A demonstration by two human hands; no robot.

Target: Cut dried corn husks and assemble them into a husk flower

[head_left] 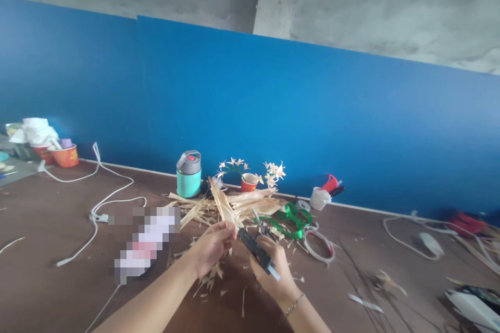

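Note:
My left hand (211,247) pinches a long pale dried leaf strip (221,200) that rises away from me toward the wall. My right hand (273,265) is closed round the black handles of scissors (258,250), whose blades point at the strip beside my left fingers. Behind both hands lies a heap of dried leaves (234,205). Small cut scraps (211,278) are scattered on the brown table (58,281) under my left hand.
A teal bottle (189,174), a red cup of straw flowers (249,179), green ribbon (292,218), a white tape ring (318,244) and a white cup of pens (320,196) stand by the blue wall. White cables (101,203) run left. Red bowls (64,155) sit far left.

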